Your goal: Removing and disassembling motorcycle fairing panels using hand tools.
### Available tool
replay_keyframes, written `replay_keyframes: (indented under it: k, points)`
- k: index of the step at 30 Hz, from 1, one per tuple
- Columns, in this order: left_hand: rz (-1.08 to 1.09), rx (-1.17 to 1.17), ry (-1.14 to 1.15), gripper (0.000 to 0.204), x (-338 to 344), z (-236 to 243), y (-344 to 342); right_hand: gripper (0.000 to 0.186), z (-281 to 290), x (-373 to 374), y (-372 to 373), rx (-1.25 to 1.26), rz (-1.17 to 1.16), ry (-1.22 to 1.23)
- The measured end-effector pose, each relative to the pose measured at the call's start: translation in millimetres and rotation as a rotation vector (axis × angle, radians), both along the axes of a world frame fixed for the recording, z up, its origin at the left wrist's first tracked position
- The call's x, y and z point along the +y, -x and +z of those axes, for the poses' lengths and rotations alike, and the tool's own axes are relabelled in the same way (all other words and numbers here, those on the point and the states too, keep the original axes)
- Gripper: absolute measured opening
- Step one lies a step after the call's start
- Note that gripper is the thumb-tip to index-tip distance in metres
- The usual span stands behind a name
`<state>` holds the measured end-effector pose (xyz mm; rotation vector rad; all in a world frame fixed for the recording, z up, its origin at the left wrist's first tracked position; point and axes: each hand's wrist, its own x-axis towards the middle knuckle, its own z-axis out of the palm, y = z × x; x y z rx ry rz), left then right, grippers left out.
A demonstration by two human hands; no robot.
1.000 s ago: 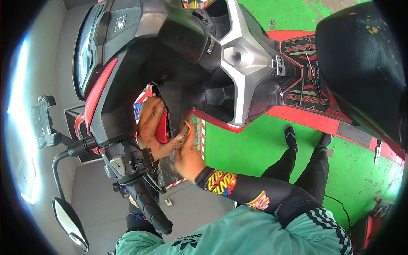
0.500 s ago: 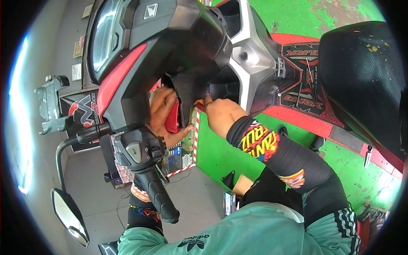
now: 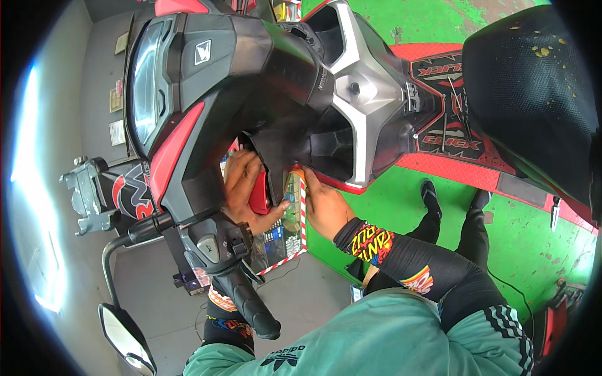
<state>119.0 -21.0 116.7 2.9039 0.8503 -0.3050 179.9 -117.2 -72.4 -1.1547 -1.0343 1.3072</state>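
Note:
A black, red and silver scooter (image 3: pixel 276 66) stands before me, front to the left. Under its front cowl, my left hand (image 3: pixel 241 185) is wrapped round a red and black body panel (image 3: pixel 259 193), its thumb reaching to the panel's lower right. To the right, my right hand (image 3: pixel 325 207) has its fingers bent in at the lower panel edge. The index fingertip touches a small orange piece (image 3: pixel 297 170) there; the palm side is hidden, so what the fingers pinch cannot be made out. The left handlebar grip (image 3: pixel 248 304) passes over my left forearm.
A mirror (image 3: pixel 125 338) and a phone holder (image 3: pixel 94 194) stick out at left. Thin metal tools (image 3: pixel 446 135) lie on the footboard mat, before the black seat (image 3: pixel 533 94). Below my hands, a display case (image 3: pixel 285 241) with striped edging stands on the floor.
My right hand has moved slightly lower along the panel edge, its index finger still at the orange piece. My left hand keeps its hold. The whole view has shifted a little.

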Motion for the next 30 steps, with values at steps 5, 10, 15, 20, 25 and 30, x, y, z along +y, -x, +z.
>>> replay_keyframes:
  k: [5,10,15,20,25,30]
  points:
    - [-0.026,-0.097,-0.036,0.085,0,-8,7,0.069,-21,1,27,0.125,-0.205,-0.160]
    - [-0.003,-0.041,-0.060,0.081,-6,3,13,0.069,-2,3,4,0.008,-0.033,-0.095]
    - [-0.036,-0.114,-0.059,0.082,2,-12,14,0.066,-2,8,-6,-0.139,0.028,-0.008]
    - [0.026,-0.063,-0.080,0.089,-8,-2,16,0.074,-5,9,32,0.037,-0.289,-0.154]
    - [0.111,-0.053,-0.092,0.090,-8,-11,16,0.073,19,6,32,0.158,-0.017,0.082]
    - [-0.029,-0.132,-0.178,0.085,-3,-17,24,0.081,23,10,67,0.189,-0.315,0.003]
